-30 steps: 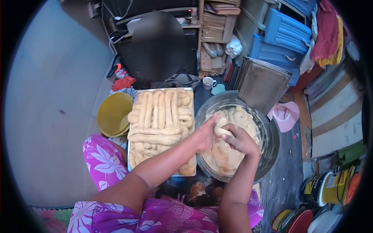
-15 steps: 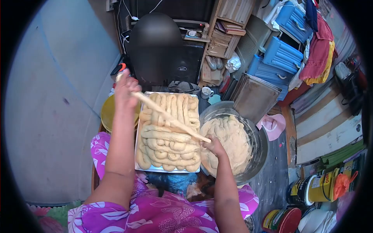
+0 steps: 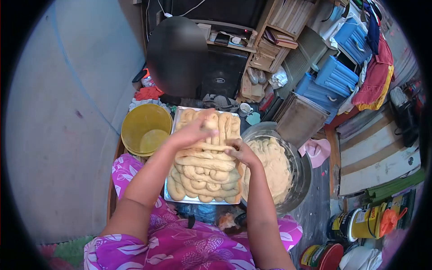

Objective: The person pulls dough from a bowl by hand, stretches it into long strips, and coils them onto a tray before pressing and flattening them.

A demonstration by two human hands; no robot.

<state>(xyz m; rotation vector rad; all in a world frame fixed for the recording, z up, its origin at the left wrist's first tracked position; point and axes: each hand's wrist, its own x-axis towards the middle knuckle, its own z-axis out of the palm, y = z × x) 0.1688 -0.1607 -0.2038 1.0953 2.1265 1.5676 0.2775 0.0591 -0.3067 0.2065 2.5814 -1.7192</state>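
A metal tray (image 3: 202, 202) stands before me, covered with thick woven ropes of pale dough (image 3: 202, 173). One dough rope (image 3: 209, 146) lies crosswise over the upright strands near the middle. My left hand (image 3: 195, 131) is raised just above the upper strands, its fingers apart and slightly blurred. At the right end of the crosswise rope is my right hand (image 3: 243, 153), thumb and fingers closed on it. Beside the tray on the right, a large metal basin (image 3: 306, 180) holds a soft mass of dough (image 3: 270, 173).
A yellow bucket (image 3: 130, 130) stands left of the tray. Behind are a white cup (image 3: 245, 109), a black speaker box (image 3: 219, 81) and a wooden shelf (image 3: 265, 27). Flat metal trays (image 3: 302, 119) lean behind the basin; a pink hat (image 3: 316, 152) and paint buckets (image 3: 369, 223) are to the right.
The dough rope, stretched in the air between both hands, now lies across the strands. My left hand has let go of its end and moved right and down; my right hand has moved slightly up.
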